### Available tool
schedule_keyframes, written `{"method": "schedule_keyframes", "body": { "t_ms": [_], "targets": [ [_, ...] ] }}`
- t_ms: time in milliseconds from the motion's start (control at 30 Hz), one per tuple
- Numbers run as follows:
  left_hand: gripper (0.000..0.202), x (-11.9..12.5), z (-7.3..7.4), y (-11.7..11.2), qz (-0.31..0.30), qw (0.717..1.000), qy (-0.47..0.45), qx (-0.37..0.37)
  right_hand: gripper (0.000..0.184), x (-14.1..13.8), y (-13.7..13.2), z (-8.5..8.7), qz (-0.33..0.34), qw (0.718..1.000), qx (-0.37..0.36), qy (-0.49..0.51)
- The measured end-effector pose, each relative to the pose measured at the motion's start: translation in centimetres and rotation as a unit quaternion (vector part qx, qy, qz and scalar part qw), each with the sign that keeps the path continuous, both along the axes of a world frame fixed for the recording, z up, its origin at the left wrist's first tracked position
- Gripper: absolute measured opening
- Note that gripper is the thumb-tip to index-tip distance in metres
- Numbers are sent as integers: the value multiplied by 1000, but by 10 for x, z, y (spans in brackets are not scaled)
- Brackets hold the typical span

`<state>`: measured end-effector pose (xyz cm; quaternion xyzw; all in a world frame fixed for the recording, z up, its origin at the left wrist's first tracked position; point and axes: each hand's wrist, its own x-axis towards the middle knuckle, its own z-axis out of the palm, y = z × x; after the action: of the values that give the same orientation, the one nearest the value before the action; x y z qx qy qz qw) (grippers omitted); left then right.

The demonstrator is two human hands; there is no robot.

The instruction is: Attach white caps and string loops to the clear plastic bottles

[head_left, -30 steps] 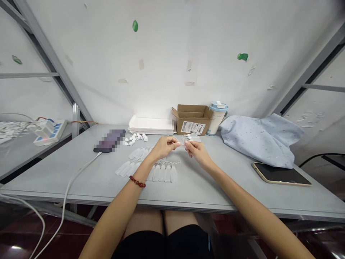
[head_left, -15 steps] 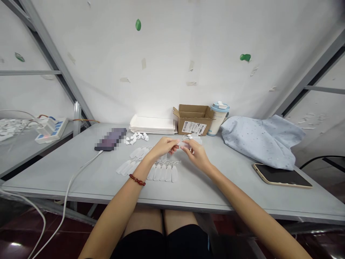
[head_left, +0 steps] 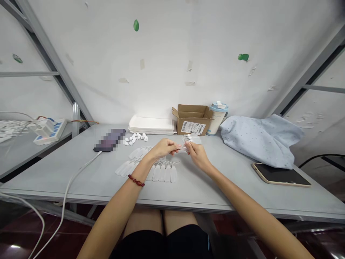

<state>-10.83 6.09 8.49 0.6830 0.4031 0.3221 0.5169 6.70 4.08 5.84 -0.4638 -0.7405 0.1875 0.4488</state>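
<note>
My left hand [head_left: 166, 146], with a red bead bracelet [head_left: 136, 180] on its wrist, is closed in a pinch above the table. Opposite it, the fingers of my right hand [head_left: 198, 155] pinch too. Between the fingertips shows a small clear plastic piece [head_left: 183, 148], mostly hidden; its exact kind is not plain. Below and left of my hands lie rows of translucent tag-shaped pieces [head_left: 161, 173] with white cords at their tops. Similar pieces [head_left: 196, 139] lie just behind my right hand.
Small white pieces [head_left: 136, 138] lie by a white stack [head_left: 151, 126]. An opened cardboard box [head_left: 193, 122] and a lidded cup [head_left: 216, 120] stand against the wall. Blue cloth [head_left: 258, 140] partly covers a phone [head_left: 281, 175] on the right. A blurred-out device [head_left: 109, 140] with a white cable is left.
My right hand's fingers have drawn together into a tighter pinch, and less of the clear piece shows between my hands. The whole view has shifted slightly.
</note>
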Motion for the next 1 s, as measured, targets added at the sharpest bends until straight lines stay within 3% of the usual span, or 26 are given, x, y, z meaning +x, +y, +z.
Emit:
{"method": "schedule_keyframes", "body": {
  "t_ms": [200, 500, 833, 1000],
  "targets": [
    [29, 6, 0, -5, -9, 995, 35, 88, 53, 1, 5, 1, -2, 990, -92, 105],
    [23, 10, -3, -6, -2, 986, 64, 154, 47, 0, 6, 0, 68, 926, -271, 254],
    [20, 8, -3, -6, -20, 982, 53, 183, 42, 5, 4, 5, 111, 890, -361, 254],
    [19, 7, -2, -6, -12, 984, 48, 174, 45, 4, 5, 6, 115, 886, -368, 258]
  ]
}}
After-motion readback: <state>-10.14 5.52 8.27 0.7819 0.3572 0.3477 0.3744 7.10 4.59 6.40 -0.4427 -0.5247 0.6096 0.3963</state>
